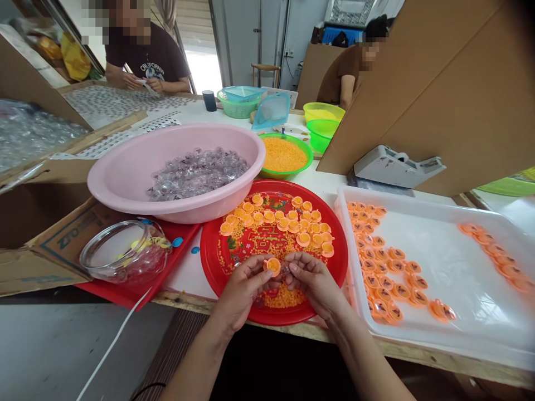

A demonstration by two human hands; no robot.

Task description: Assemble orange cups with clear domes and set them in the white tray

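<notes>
My left hand [241, 291] pinches a small orange toy cup [273, 266] by its edge, its round top facing up with orange beads visible inside. Close beside it, the fingers of my right hand [314, 283] are closed on a small clear plastic piece [286, 268], partly hidden by the fingertips. Both hands are over the front of a round red tray [211, 257]. Loose orange beads [284, 299] lie scattered on that tray, and several more orange toy cups [293, 225] sit toward its back.
A pink basin [121, 195] of clear plastic domes [196, 172] stands behind left. On the right, a white tray [422, 234] holds rows of orange cups with dark prints. Farther back are a green bowl [310, 161] of orange beads and a tape dispenser [397, 170]. Two people sit across the table.
</notes>
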